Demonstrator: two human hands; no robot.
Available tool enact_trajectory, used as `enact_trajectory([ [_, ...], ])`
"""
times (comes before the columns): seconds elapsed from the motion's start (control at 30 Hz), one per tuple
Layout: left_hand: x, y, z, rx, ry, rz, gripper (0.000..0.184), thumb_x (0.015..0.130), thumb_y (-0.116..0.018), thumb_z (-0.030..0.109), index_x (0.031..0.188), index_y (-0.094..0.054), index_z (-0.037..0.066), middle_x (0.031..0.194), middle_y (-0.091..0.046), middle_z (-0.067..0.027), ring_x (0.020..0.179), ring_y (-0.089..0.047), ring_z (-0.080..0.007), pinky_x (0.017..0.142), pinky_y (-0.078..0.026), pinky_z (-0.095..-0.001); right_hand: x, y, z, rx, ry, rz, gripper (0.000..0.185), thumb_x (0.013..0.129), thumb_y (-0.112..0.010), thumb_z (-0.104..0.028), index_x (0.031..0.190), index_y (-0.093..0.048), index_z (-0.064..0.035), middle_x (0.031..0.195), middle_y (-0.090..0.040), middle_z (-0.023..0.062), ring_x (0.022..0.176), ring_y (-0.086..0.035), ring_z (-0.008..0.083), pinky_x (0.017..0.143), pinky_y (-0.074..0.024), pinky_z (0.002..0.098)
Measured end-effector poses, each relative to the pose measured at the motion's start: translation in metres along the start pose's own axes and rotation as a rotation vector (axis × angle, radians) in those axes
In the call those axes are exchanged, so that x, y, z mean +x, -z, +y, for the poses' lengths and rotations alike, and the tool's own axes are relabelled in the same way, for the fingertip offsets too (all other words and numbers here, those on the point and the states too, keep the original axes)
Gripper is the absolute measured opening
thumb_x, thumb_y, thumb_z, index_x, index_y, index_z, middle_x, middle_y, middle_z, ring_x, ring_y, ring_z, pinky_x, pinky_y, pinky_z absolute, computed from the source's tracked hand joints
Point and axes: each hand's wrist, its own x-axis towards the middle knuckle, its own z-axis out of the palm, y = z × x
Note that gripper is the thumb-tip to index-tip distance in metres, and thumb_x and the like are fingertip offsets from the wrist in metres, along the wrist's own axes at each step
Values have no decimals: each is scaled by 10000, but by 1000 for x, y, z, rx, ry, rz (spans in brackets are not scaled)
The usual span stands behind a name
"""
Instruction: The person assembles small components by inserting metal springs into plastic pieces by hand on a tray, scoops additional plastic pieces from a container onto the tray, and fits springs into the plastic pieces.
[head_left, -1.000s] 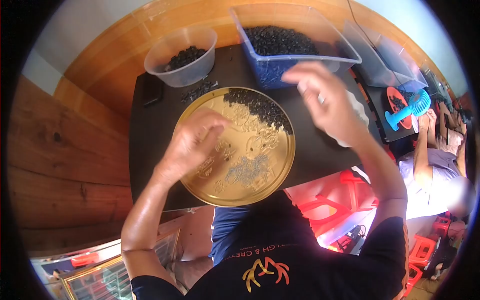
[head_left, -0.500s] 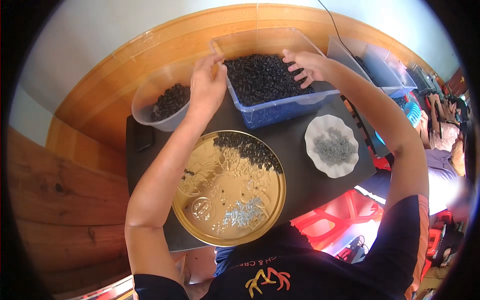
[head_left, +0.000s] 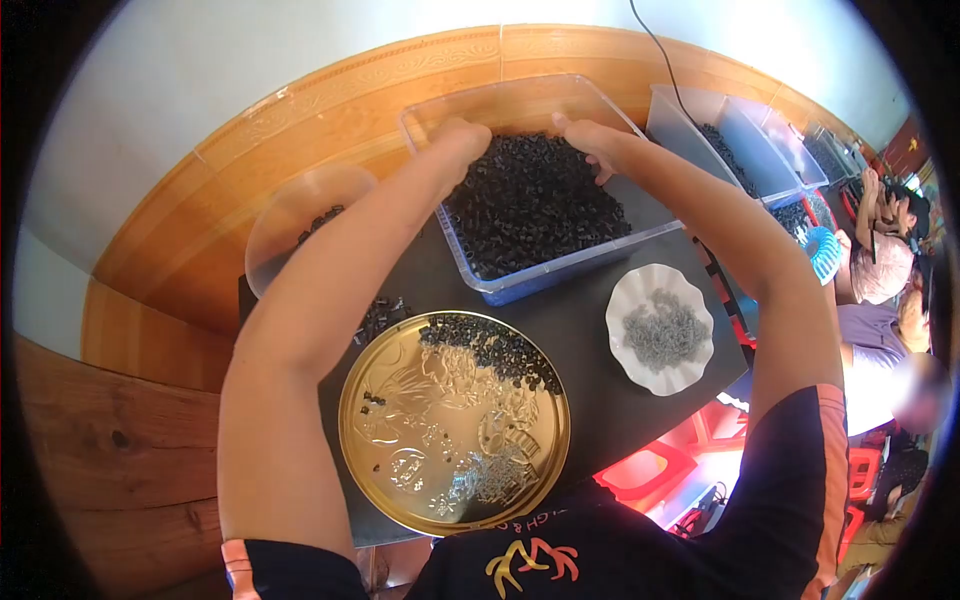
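A clear plastic bin with a blue lower part holds a heap of small black pieces. My left hand is inside the bin at the heap's far left, its fingers bent down out of sight. At the far right of the heap, my right hand has its thumb and fingers apart, with the fingertips by the black pieces. Nearer me lies a round gold tray, bearing black pieces along its far edge and small shiny silver pieces near its front.
A scalloped white dish of small grey pieces sits to the right. Behind my left arm stands a translucent tub, with loose black pieces on the dark table. More bins and other people are at right.
Both hands have moved forward and down into the bin, from its near left rim and above the heap. The view has shifted, so the tray and bin appear lower.
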Motion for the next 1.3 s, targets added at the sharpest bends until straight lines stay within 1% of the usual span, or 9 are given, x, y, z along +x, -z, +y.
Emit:
enact_trajectory([
  [0.2,-29,21,26,-26,96,-126,320,890,-514,146,1113,-647,-42,1058,-659,-188,954,-631,-310,746,-493,-418,20,-26,0,-40,-6,-57,774,978,-295,-645,1514,-288,-86,1555,-304,180,1414,-304,396,1081,-272,653],
  [0.43,-21,1,26,-45,142,-130,328,931,-450,157,1128,-644,-19,1085,-652,-183,985,-623,-288,749,-491,-425,24,-60,-17,288,-95,-64,797,982,-296,-624,1537,-214,-58,1604,-169,186,1460,-193,404,1135,-222,579],
  [0.57,3,-29,8,-441,83,-169,355,951,-433,193,1163,-626,-17,1140,-637,-184,1045,-611,-285,793,-485,-439,3,-76,-21,504,65,33,711,992,-326,-538,1466,-350,-7,1538,-317,190,1371,-362,347,1077,-327,498],
  [0.7,0,-50,22,-562,162,-23,442,991,-449,410,1253,-545,67,1292,-573,-137,1188,-488,-269,988,-384,-411,11,-84,-24,847,115,16,582,977,-371,-411,1333,-493,33,1376,-498,190,1176,-516,311,947,-429,442],
  [0.93,-24,-61,31,-1068,-58,138,312,973,-526,253,1011,-628,-40,984,-662,-184,851,-619,-267,775,-506,-403,-17,-67,-26,1159,304,23,416,942,-468,-305,1168,-578,27,1163,-604,183,1014,-584,302,847,-484,423],
  [1.07,-46,-58,39,-1257,-191,65,289,964,-517,223,975,-627,-44,949,-655,-173,828,-603,-245,754,-496,-390,-54,-56,-26,1260,486,-12,342,941,-481,-273,1121,-596,-7,1104,-620,154,967,-599,250,794,-509,401],
  [1.13,-78,-42,44,-1112,-374,229,289,963,-525,225,965,-620,-49,934,-650,-181,841,-601,-253,774,-488,-386,-83,-63,-22,1254,584,-116,320,950,-471,-269,1093,-598,-13,1069,-629,139,939,-606,231,776,-515,390],
  [1.23,-137,-5,50,-971,-398,316,303,987,-510,241,982,-602,-47,931,-646,-177,878,-595,-235,802,-481,-374,-162,-56,-40,1245,615,-135,293,990,-436,-298,1023,-601,-59,950,-627,97,843,-604,233,719,-517,395],
  [1.3,-175,33,38,-1006,-359,115,307,955,-583,187,1169,-576,-34,1009,-656,-157,931,-600,-204,813,-499,-351,-196,-73,-34,1246,622,-112,286,1006,-424,-306,1028,-597,-79,932,-625,88,838,-603,242,723,-518,398],
])
